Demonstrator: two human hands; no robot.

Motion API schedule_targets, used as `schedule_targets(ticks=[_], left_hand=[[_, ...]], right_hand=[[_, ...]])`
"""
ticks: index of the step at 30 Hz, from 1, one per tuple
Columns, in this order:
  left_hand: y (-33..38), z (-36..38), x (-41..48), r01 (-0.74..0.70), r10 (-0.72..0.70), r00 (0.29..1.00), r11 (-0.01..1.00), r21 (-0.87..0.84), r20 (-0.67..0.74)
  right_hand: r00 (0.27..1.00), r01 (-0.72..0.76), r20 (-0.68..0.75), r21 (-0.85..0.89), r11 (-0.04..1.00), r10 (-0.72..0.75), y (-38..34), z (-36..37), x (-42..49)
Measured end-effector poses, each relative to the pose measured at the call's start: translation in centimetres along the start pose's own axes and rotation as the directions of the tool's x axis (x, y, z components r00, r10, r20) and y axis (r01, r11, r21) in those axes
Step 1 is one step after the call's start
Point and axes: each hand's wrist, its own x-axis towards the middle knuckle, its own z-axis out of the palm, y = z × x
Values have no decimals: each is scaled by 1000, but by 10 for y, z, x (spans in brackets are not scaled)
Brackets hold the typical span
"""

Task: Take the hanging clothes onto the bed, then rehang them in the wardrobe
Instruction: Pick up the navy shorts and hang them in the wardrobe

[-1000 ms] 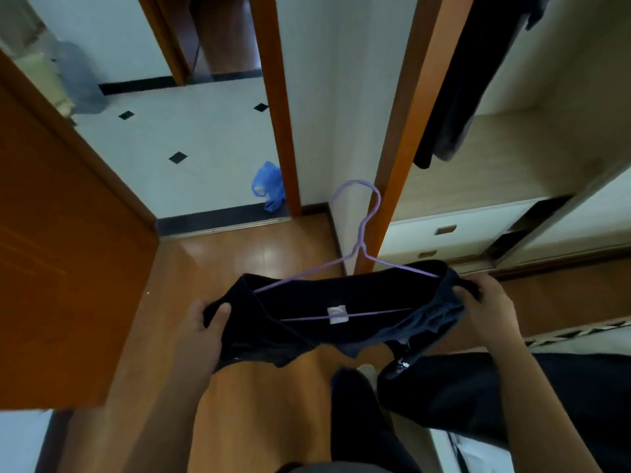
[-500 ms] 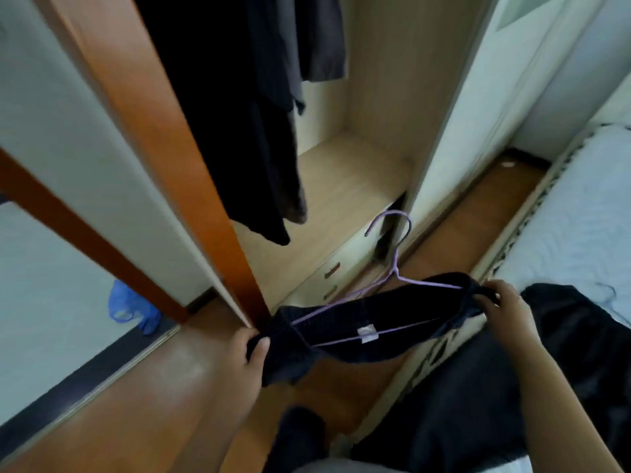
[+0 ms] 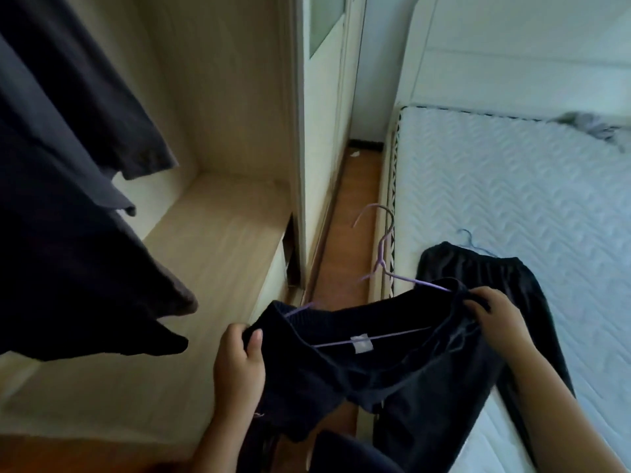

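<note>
Just beside the bed (image 3: 512,186), a dark garment (image 3: 375,377) on its purple hanger (image 3: 382,257) is gripped by curled fingers (image 3: 479,302) of left hand (image 3: 239,356) and right hand (image 3: 495,319), judged ready for rehanging; black trousers (image 3: 478,268) are left on the bed.

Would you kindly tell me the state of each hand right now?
Left hand: closed, gripping the dark garment at its left end.
Right hand: closed, gripping the same garment's right end.
</note>
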Motion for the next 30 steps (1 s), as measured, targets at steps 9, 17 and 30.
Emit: schedule_targets(ticks=[9, 17, 30], left_hand=[[48, 10, 166, -44, 54, 977, 998, 49, -208], [93, -14, 318, 42, 44, 904, 981, 191, -424], [207, -91, 302, -193, 317, 716, 946, 261, -621]], right_hand=[[974, 221, 55, -24, 975, -220, -80, 3, 115], [809, 402, 295, 353, 845, -508, -202, -8, 234], [602, -41, 459, 835, 549, -654, -420, 22, 227]])
